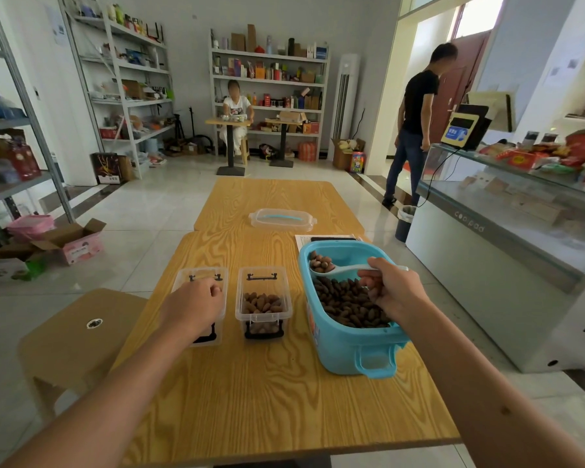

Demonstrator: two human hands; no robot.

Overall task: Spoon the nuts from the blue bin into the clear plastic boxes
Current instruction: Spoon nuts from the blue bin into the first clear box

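Observation:
A blue bin [347, 349] full of brown nuts [347, 302] stands at the right of the wooden table [260, 393]. My right hand [390, 288] grips the handle of a white spoon [338, 270] loaded with nuts, held over the bin's far end. Two clear plastic boxes sit left of the bin. The right box [263, 304] holds a layer of nuts. My left hand [196, 304], fingers curled, rests on the left box [200, 275] and hides most of its inside.
The bin's clear lid [282, 219] with a blue handle lies farther back on the table. Papers [325, 238] lie behind the bin. A wooden stool [78, 336] stands at the left, a glass counter [507, 231] at the right. Two people are farther back among the shelves.

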